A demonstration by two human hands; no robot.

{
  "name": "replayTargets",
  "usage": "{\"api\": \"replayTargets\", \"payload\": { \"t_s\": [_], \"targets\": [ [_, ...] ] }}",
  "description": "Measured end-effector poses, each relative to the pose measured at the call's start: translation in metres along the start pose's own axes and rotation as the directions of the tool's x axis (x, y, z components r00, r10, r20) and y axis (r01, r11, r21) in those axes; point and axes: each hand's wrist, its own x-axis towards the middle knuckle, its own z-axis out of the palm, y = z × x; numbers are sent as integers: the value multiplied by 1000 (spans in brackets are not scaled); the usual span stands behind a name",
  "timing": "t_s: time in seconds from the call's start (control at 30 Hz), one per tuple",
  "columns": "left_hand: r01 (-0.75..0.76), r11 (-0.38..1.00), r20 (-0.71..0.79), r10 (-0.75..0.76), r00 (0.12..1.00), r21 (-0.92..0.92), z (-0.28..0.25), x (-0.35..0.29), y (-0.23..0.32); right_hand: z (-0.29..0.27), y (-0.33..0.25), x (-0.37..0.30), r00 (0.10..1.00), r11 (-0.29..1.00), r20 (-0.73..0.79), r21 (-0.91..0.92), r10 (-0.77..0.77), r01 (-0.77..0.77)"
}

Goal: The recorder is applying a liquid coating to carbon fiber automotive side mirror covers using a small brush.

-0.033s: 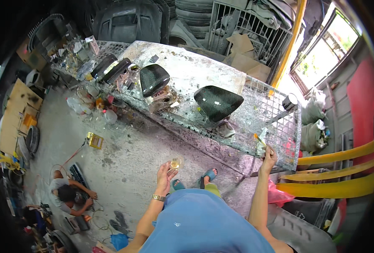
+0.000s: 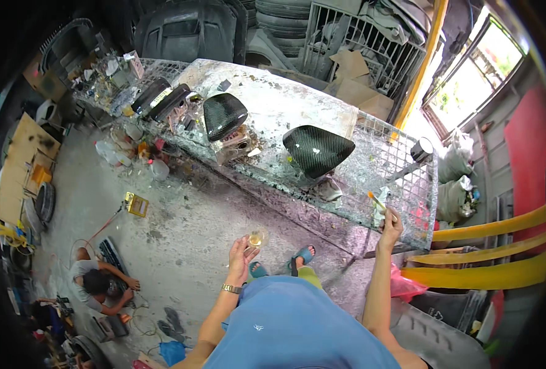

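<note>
My left hand [image 2: 240,253] is closed around a small clear cup [image 2: 257,238] with a little yellowish liquid in it, held over the floor in front of me. At the bench's front right edge, my right hand [image 2: 392,227] pinches a thin brush [image 2: 379,202] whose orange tip points up and to the left. A crumpled pale paper [image 2: 379,215] lies beside the brush. On the bench stand two glossy black carbon-weave shells, one large shell [image 2: 320,149] nearer my right hand and a smaller shell [image 2: 225,115] farther left. Neither hand touches them.
The long bench [image 2: 273,101] with wire-grid ends runs across in front of me. A dark-handled round white-topped tool [image 2: 422,149] stands on its right end. Yellow bands [image 2: 479,270] hang at right. Another person [image 2: 100,281] crouches on the floor at left near a yellow tin [image 2: 137,205].
My right hand and the brush have shifted very slightly to the left and up. The left hand and the cup stay where they were.
</note>
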Motion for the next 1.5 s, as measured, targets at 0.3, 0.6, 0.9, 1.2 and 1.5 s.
{"api": "replayTargets", "payload": {
  "t_s": [0.3,0.6,0.9,1.2,1.5],
  "targets": [
    [3,1000,49,-3,999,15,36,21,0,153,-47,9,653,639,636,-310,-411,704],
    [0,1000,30,0,1000,4,70,44,-1,169,-33,2,373,329,876,-271,-307,905],
    [-25,1000,-1,25,1000,-13,98,72,-3,173,-57,59,473,805,880,-308,40,506],
    [-76,993,-57,71,996,-90,119,85,-15,235,-61,151,608,789,794,-377,7,484],
    [-6,995,-34,3,999,-100,108,133,13,205,-79,62,159,539,986,-105,-55,836]
  ]
}}
